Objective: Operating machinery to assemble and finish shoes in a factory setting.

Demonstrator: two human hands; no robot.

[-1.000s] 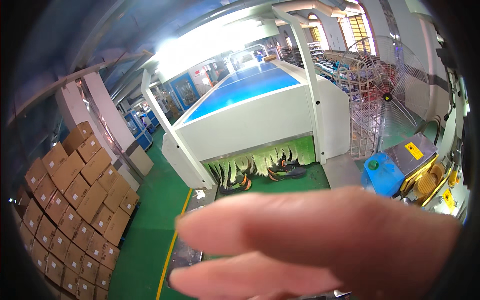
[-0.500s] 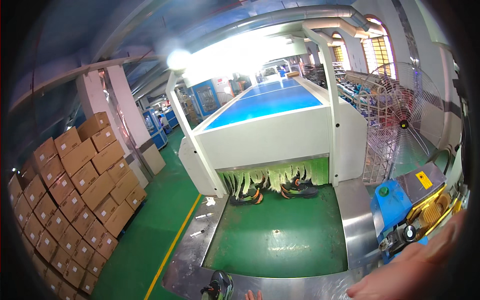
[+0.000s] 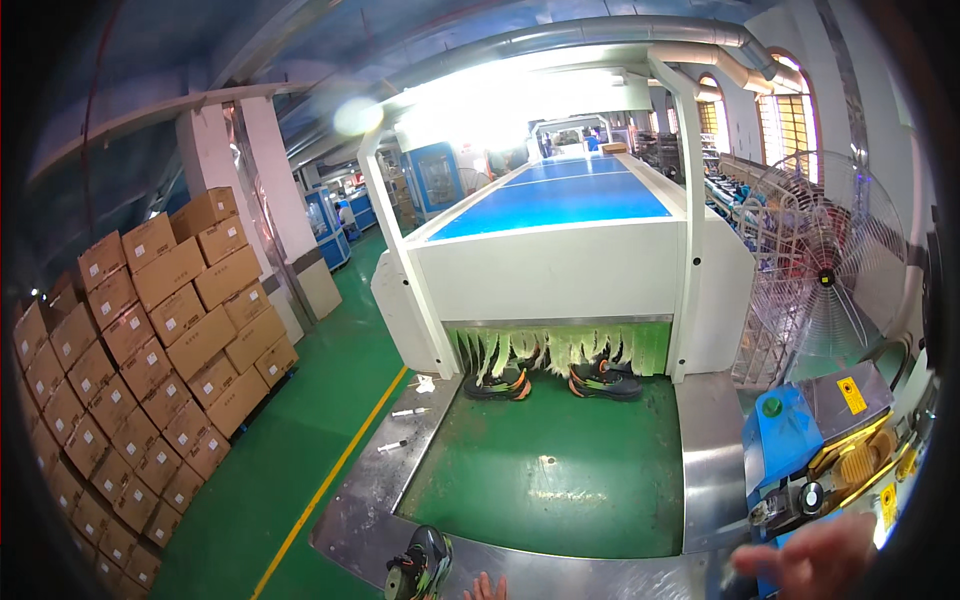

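Observation:
Near the lower edge, the fingertips of my left hand (image 3: 487, 588) show, spread and bare, over the metal border. Just left of them stands a dark sports shoe (image 3: 424, 562) with green and orange accents, on the front left corner of that border. My right hand (image 3: 815, 558) is at the lower right beside the blue machine, blurred by motion; whether it holds anything does not show. Two more dark shoes, one on the left (image 3: 500, 384) and one on the right (image 3: 604, 382), sit on the green belt (image 3: 560, 470), partly under the fringed curtain (image 3: 560, 347).
A long white conveyor tunnel (image 3: 550, 270) rises ahead. On the metal border (image 3: 375, 490) lie two small syringe-like items (image 3: 393, 446) and a white scrap (image 3: 426, 383). Stacked cartons (image 3: 170, 340) stand left. A wire-caged fan (image 3: 826, 277) and blue-and-yellow machine (image 3: 785, 430) stand right.
My view has turned slightly, shifting the tunnel rightward in the picture. My right hand has drawn lower and looks smaller. My left hand stays near the closest shoe.

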